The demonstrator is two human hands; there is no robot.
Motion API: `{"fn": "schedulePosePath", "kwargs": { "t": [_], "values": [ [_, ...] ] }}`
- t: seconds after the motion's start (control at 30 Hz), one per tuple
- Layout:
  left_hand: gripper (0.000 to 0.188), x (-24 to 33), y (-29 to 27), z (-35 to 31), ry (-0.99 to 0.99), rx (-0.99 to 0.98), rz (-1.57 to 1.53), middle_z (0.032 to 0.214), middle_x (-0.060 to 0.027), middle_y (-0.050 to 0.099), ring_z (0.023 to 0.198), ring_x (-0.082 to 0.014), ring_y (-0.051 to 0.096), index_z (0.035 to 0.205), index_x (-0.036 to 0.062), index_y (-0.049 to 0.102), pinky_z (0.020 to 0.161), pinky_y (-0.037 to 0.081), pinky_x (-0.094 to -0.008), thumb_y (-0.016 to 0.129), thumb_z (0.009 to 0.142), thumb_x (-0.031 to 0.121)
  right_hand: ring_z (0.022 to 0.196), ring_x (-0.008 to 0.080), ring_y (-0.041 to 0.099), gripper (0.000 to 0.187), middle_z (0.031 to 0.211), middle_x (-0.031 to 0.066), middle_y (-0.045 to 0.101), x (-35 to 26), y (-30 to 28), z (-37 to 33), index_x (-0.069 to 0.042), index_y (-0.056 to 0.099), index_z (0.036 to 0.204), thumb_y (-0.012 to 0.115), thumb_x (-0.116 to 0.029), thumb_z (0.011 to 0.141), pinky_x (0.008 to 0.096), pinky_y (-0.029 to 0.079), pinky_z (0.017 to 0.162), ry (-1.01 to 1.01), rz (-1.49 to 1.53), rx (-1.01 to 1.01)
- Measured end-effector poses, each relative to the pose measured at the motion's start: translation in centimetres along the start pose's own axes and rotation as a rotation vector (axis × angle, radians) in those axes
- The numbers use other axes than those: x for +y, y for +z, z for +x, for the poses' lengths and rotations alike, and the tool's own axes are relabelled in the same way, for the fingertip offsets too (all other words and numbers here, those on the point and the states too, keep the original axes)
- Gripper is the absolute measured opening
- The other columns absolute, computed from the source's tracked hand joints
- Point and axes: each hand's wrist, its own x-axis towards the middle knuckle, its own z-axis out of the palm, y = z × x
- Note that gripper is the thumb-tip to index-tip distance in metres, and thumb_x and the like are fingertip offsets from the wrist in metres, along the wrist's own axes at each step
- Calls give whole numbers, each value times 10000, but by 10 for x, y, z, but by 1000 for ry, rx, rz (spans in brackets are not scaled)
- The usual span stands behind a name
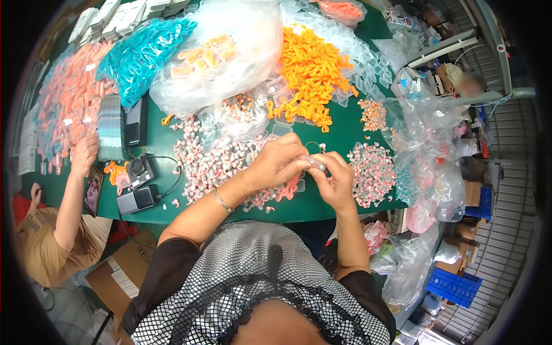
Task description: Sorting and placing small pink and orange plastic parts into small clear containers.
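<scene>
My left hand (280, 163) and my right hand (333, 179) meet over the near part of the table, fingertips pinched together. Between them is a small, greyish, see-through piece (314, 163), perhaps a little plastic case; the fingers cover much of it. Left of and beneath my left hand spreads a heap of small curled grey-and-pink pieces (210, 152). A second heap of such pieces (371, 172) lies just right of my right hand. Beyond my hands is a pile of orange looped cords (313, 69), with small clear plastic cases (368, 57) behind and beside it.
A big clear bag (230, 80) holds orange-filled cases beside a teal bag (144, 54). At left are a power bank (137, 195), a small fan (140, 171) and a co-worker's hand (85, 152) near orange-pink packs (69, 86). Crumpled plastic bags (425, 144) crowd the right edge.
</scene>
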Motion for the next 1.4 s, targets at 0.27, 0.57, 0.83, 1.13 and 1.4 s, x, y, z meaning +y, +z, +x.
{"fn": "schedulePosePath", "kwargs": {
  "t": [0.27,0.57,0.83,1.13,1.4],
  "values": [
    [137,-18,-49,-2,-179,254,180,823,-56,585,718,-147,543,924,17,675,630,437,-262,651,878,143,780,137,600,254,926,57,648,69,41,15,-4,621,1088,660,-106,859,274,490,737,270,337,62],
    [240,-68,-184,49,-160,623,932,893,-121,618,724,-201,610,981,21,673,657,501,-298,698,829,205,993,273,565,304,1002,81,592,133,103,40,-114,643,1023,727,-106,732,426,403,818,95,-521,-92],
    [311,-78,-184,50,-312,462,1055,1020,-149,617,872,-310,633,1075,53,639,772,511,-391,686,795,179,864,250,600,203,883,35,592,148,98,40,-111,665,876,756,-94,695,407,438,753,106,-442,6],
    [172,-43,-104,20,14,369,691,924,-118,618,842,-322,607,943,50,642,744,496,-422,633,772,35,735,191,587,150,864,84,555,143,67,33,-45,655,874,719,-29,739,295,481,657,319,36,-61],
    [129,-84,-22,21,-334,-13,690,938,-99,639,842,-318,632,923,76,675,711,515,-410,652,802,115,783,139,574,114,944,61,532,141,42,18,-17,636,902,671,-8,794,252,487,698,354,299,-162]
  ]
}}
